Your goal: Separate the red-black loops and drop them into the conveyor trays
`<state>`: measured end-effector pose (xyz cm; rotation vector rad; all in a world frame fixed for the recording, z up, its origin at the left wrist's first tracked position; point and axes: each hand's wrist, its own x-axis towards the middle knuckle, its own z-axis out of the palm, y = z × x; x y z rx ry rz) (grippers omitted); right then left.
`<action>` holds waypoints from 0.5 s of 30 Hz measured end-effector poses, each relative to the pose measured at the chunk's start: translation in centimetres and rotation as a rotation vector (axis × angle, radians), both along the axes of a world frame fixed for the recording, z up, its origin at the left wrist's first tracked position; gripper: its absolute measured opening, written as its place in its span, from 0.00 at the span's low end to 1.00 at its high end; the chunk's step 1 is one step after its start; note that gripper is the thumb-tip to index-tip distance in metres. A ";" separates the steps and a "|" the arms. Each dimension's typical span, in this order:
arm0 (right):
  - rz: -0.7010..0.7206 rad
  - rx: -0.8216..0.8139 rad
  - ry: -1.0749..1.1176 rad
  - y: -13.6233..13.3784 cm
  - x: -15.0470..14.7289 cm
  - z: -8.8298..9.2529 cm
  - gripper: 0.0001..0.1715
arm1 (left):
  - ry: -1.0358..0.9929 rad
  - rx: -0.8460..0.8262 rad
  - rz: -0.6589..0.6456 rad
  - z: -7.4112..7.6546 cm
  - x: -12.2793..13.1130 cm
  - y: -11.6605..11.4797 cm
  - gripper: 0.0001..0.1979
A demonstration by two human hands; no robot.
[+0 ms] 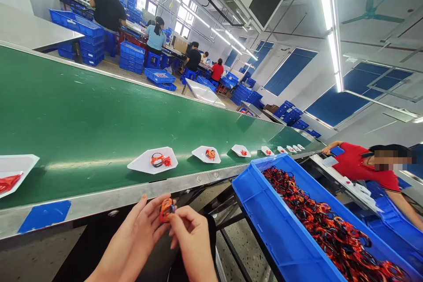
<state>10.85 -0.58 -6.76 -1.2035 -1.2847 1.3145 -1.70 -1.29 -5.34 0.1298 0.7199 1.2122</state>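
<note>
**First speaker:** From your head camera, what did you have hold of?

**Second speaker:** You had a small orange cord bundle, held in front of the near edge of the green conveyor belt. Your left hand was closed around it, fingers and thumb together on the loops. Your right hand was curled right up against it, but I couldn't tell whether those fingers were clamped on the cord or only touching it.

**First speaker:** How did that bundle seem likely to handle?

**Second speaker:** It looked light, soft and flexible, so I'd expect it to sag and slip out of shape under a loose hold. It probably snags on neighbouring loops as well. Your surest hold would have been where the strands gathered thickest, pinched between finger and thumb, not on a single thin loop.

**First speaker:** And around the belt?

**Second speaker:** On the belt sat white trays, the nearest full one carrying an orange and black coil. Just past the belt's near edge, to your right, stood a blue plastic crate packed with a tangle of orange and black cord loops. Beyond that crate, farther along the belt, sat a co-worker in a red shirt.
</note>
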 end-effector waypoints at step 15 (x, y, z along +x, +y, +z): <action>-0.048 -0.673 0.922 0.8 1.3 -0.5 0.15 | -0.003 -0.053 0.028 0.7 -0.3 0.1 0.17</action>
